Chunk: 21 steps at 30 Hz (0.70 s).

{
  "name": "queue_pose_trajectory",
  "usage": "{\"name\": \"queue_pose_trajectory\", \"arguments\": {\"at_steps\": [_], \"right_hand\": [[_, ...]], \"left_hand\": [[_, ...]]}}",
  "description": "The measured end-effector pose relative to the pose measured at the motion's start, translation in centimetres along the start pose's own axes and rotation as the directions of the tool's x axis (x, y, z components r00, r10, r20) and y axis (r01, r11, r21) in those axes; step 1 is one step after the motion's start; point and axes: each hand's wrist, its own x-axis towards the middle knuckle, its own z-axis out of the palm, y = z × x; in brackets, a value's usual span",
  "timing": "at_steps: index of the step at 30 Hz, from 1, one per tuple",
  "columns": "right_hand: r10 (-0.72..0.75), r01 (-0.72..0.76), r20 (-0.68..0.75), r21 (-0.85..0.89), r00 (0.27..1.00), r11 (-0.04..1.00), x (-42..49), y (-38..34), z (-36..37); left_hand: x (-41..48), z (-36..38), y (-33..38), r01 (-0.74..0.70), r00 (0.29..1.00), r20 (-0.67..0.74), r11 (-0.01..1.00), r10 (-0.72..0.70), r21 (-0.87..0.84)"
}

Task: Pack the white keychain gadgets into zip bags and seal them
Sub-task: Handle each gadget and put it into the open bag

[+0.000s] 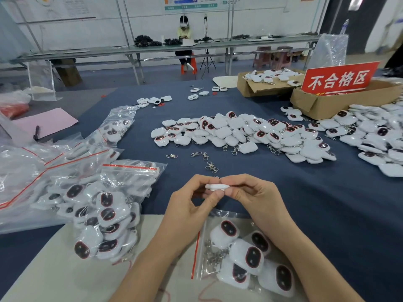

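Left hand, right hand: both grips pinch white gadget above zip bag.

The person's body shows only as two forearms and two hands, all bare. The left forearm and the right forearm are uncovered right to the lower edge of the view (the upper arms lie beyond it, so what is worn there cannot be told). Both forearms are slim and smooth and narrow to slender wrists. The left hand and the right hand are bare too, with long, thin fingers. The nails are too blurred to describe.
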Motion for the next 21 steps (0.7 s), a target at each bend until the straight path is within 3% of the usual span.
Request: {"name": "queue_pose_trajectory", "arguments": {"at_steps": [8,12,14,21], "right_hand": [[-0.045,0.046,0.031,-0.044,0.998,0.998,0.04,0.03,0.03],[-0.019,0.025,0.045,-0.137,0.999,0.990,0.08,0.00,0.19],[-0.062,0.064,0.019,-0.180,0.998,0.982,0.07,0.05,0.25],[-0.184,0.149,-0.087,-0.313,0.979,0.938,-0.09,0.39,0.52]], "left_hand": [[-0.13,0.07,0.04,-0.007,0.999,0.035,0.999,0.008,-0.033],[0.02,0.00,0.41,0.120,0.992,0.066,0.947,-0.105,-0.297],[0.18,-0.03,0.44,0.170,0.985,0.096,0.922,-0.145,-0.347],[0.05,0.63,0.67,0.061,0.998,0.012,0.979,-0.060,-0.197]]}}
